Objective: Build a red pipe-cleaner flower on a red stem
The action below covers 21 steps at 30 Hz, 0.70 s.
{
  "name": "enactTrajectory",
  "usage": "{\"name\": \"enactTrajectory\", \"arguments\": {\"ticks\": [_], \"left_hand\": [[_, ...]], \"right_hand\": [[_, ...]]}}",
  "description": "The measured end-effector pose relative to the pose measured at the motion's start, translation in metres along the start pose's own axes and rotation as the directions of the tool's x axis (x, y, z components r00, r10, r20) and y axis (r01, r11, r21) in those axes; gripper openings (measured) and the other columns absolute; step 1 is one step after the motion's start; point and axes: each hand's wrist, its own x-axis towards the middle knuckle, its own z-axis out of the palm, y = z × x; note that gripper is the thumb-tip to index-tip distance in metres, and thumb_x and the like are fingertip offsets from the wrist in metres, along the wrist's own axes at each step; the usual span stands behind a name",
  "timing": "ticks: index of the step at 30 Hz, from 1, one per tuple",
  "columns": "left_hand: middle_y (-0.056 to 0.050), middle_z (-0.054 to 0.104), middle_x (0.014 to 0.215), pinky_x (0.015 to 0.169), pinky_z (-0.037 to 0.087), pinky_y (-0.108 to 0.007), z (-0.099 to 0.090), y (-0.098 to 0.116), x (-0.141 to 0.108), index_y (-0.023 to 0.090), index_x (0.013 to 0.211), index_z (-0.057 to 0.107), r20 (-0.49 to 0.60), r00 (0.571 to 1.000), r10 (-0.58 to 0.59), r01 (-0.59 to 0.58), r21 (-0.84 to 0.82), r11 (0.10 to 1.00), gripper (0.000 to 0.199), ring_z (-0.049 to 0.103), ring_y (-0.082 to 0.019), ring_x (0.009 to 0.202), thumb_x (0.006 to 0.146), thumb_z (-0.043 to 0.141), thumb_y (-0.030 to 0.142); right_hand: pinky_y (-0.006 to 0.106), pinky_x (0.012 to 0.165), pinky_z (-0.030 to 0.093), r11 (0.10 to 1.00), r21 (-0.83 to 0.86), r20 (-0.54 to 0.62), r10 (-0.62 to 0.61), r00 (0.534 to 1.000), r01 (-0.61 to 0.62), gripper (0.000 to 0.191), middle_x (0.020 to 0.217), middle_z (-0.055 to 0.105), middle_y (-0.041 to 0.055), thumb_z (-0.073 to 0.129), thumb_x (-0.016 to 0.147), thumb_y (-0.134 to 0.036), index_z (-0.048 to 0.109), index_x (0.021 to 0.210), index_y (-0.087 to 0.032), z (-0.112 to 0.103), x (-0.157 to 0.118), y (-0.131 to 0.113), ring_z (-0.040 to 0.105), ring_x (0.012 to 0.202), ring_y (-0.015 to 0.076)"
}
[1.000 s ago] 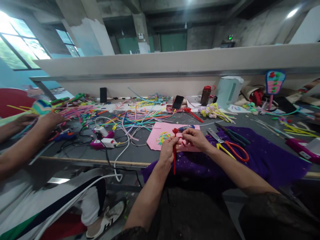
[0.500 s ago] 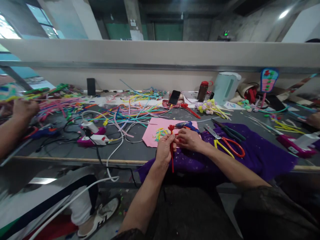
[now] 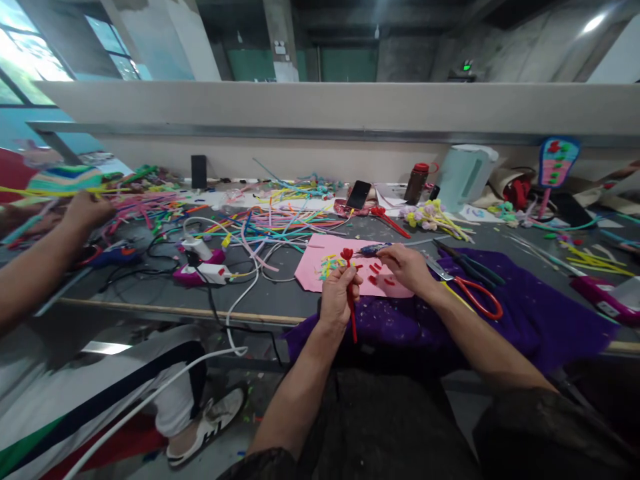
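Observation:
My left hand [image 3: 340, 297] pinches the stem of a red pipe-cleaner flower [image 3: 347, 255], which stands upright with its bloom above my fingers and the stem hanging below. My right hand [image 3: 407, 270] is closed over the back part of a blue glue gun [image 3: 373, 250], whose front end points left; the handle is hidden. Under both hands lies a pink sheet [image 3: 313, 253]. On it are short red pieces [image 3: 375, 268] and a small pile of yellow and teal pieces [image 3: 329, 265].
Right of the sheet, red-and-yellow-handled scissors [image 3: 477, 297] and pliers [image 3: 473, 263] rest on a purple cloth [image 3: 540, 320]. Loose pipe cleaners [image 3: 285, 223] cover the back left. A power strip [image 3: 205, 273] trails a white cable [image 3: 235, 300]. At left is a co-worker's hand [image 3: 87, 213].
My right hand has left the red flower and moved right onto the glue gun, uncovering the short red pieces. My left hand keeps the flower. The view has turned slightly left.

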Motion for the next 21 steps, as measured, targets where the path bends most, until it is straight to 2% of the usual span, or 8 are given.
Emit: {"name": "enactTrajectory", "arguments": {"ticks": [2,4,7,11,15,21], "left_hand": [[0.004,0.058,0.053,0.031,0.028,-0.016,0.001,0.0,0.0,0.014,0.07,0.054,0.029,0.999,-0.014,0.013,0.04,0.999,0.024,0.038,-0.002,0.03,0.067,0.066,0.034],[0.004,0.058,0.053,0.031,0.028,-0.016,0.001,0.0,0.0,0.014,0.069,0.054,0.033,0.999,-0.031,0.029,0.07,0.997,0.025,0.039,-0.002,0.03,0.066,0.068,0.034],[0.004,0.059,0.053,0.03,0.027,-0.016,0.003,0.001,0.0,0.014,0.07,0.054,0.034,0.998,-0.049,0.046,0.099,0.994,0.026,0.039,-0.002,0.03,0.064,0.069,0.035],[0.004,0.059,0.053,0.03,0.027,-0.016,0.004,0.001,-0.001,0.014,0.068,0.053,0.059,0.997,-0.044,0.036,0.124,0.992,0.027,0.04,-0.002,0.029,0.065,0.069,0.036],[0.004,0.059,0.053,0.03,0.026,-0.016,0.003,0.001,-0.002,0.014,0.066,0.052,0.099,0.993,-0.058,0.044,0.143,0.989,0.026,0.04,-0.003,0.029,0.067,0.067,0.036],[0.004,0.059,0.055,0.029,0.028,-0.016,0.004,0.003,-0.002,0.014,0.068,0.052,0.135,0.986,-0.097,0.078,0.135,0.988,0.026,0.041,-0.003,0.03,0.066,0.068,0.035]], "right_hand": [[0.024,0.057,0.044,0.967,0.245,0.047,0.055,0.997,-0.065,0.02,0.074,0.066,0.0026,0.052,0.083,-0.03,0.065,0.09,-0.018,-0.002,0.0,-0.005,0.059,0.061,0.0132],[0.023,0.052,0.043,0.888,0.442,0.113,0.089,0.99,-0.13,0.021,0.067,0.064,0.0009,0.056,0.08,-0.035,0.065,0.085,-0.016,-0.005,0.0,-0.011,0.056,0.054,0.0119],[0.024,0.052,0.044,0.778,0.597,0.189,0.102,0.977,-0.197,0.023,0.068,0.062,0.0009,0.062,0.074,-0.035,0.065,0.087,-0.016,-0.006,0.001,-0.021,0.055,0.056,0.0116],[0.024,0.053,0.044,0.691,0.684,0.27,0.061,0.961,-0.236,0.025,0.07,0.061,0.0014,0.066,0.071,-0.033,0.063,0.088,-0.015,0.001,0.001,-0.028,0.056,0.058,0.0115],[0.022,0.052,0.043,0.697,0.688,0.263,0.021,0.965,-0.203,0.018,0.066,0.058,-0.0002,0.062,0.075,-0.033,0.063,0.079,-0.015,0.007,0.001,-0.028,0.053,0.056,0.0097],[0.02,0.048,0.041,0.644,0.719,0.332,0.013,0.943,-0.262,0.021,0.062,0.055,-0.0026,0.061,0.075,-0.036,0.059,0.076,-0.015,0.003,0.001,-0.029,0.052,0.052,0.0083]]}}
